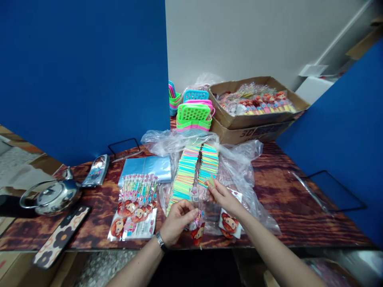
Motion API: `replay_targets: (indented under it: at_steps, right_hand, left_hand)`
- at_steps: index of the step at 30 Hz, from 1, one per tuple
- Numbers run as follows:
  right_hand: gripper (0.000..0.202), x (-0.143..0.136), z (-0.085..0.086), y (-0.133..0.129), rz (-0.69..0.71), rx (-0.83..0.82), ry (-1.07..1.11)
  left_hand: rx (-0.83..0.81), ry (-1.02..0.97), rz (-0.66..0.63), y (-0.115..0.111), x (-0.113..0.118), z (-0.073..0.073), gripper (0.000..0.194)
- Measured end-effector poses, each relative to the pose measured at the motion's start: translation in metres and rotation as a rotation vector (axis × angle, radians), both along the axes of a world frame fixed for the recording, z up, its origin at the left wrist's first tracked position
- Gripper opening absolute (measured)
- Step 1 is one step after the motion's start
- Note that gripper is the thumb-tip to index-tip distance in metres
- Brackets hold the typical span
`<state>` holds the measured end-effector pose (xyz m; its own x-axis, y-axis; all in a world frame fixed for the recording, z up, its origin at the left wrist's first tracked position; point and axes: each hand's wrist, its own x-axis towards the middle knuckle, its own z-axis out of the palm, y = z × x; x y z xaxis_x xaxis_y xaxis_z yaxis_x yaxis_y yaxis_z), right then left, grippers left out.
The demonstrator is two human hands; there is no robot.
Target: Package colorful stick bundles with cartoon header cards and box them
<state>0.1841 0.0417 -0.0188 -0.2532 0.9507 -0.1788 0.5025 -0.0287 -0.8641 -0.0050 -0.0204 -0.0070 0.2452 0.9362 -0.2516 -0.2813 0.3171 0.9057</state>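
both forearms [266, 239] angle in, r hand [221, 195] pinching sticks [210, 181], l hand [178, 221] gripping pkt [198, 231].

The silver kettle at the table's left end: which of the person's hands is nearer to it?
Left. The left hand pinches a clear printed packet to the right of the silver kettle; the right hand, holding thin colorful sticks, is farther right.

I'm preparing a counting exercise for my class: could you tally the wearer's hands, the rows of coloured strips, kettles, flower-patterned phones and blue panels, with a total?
Hands: 2
Rows of coloured strips: 2
Kettle: 1
Flower-patterned phone: 1
Blue panels: 2
Total: 8
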Motion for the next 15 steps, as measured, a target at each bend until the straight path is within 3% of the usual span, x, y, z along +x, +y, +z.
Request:
replay_targets:
  at_steps: [2, 4, 8, 15]
  right_hand:
    - [0.021, 0.002, -0.01, 0.011, 0.031, 0.109, -0.338]
    - [0.015, 0.003, -0.02, 0.019, 0.034, 0.123, -0.485]
    - [0.016, 0.0, -0.03, 0.027, 0.016, 0.125, -0.593]
    - [0.014, 0.004, -0.017, 0.029, -0.112, 0.193, -0.471]
  left_hand:
    - [-0.003, -0.01, 0.004, -0.003, 0.002, -0.004, 0.032]
    - [-0.007, -0.015, 0.013, -0.005, 0.003, -0.006, 0.033]
    - [-0.011, 0.006, 0.015, -0.006, 0.002, -0.008, 0.035]
    - [-0.051, -0.057, 0.05, -0.005, 0.004, -0.01, 0.034]
